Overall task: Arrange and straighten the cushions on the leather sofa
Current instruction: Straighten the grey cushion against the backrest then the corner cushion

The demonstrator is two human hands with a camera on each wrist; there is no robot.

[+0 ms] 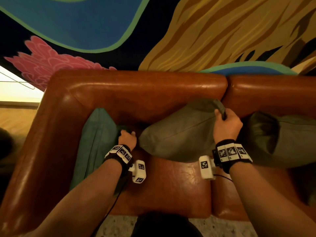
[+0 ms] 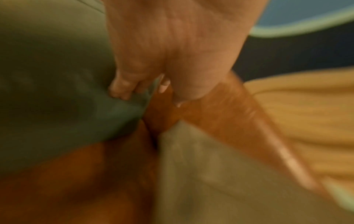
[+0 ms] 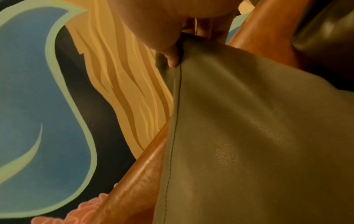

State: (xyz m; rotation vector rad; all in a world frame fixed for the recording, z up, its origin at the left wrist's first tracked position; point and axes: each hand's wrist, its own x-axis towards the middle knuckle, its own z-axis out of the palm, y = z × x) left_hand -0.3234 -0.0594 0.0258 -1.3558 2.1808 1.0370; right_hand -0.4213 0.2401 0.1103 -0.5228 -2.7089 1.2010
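A teal cushion (image 1: 95, 142) stands on edge against the left armrest of the brown leather sofa (image 1: 145, 89). My left hand (image 1: 126, 133) grips its inner top corner; the blurred left wrist view shows my left hand (image 2: 149, 92) curled round that teal cushion (image 2: 57, 98). An olive-grey leather cushion (image 1: 179, 134) leans against the backrest in the middle. My right hand (image 1: 221, 115) pinches its upper right corner. In the right wrist view my thumb (image 3: 172, 59) presses on the seam of the olive-grey cushion (image 3: 249, 136).
A third, dark grey cushion (image 1: 282, 139) lies on the right-hand seat, close to my right wrist. A painted mural wall (image 1: 222, 31) rises straight behind the backrest. Bare seat leather (image 1: 171, 185) shows in front of the cushions, and speckled floor (image 1: 119, 226) below the sofa's front edge.
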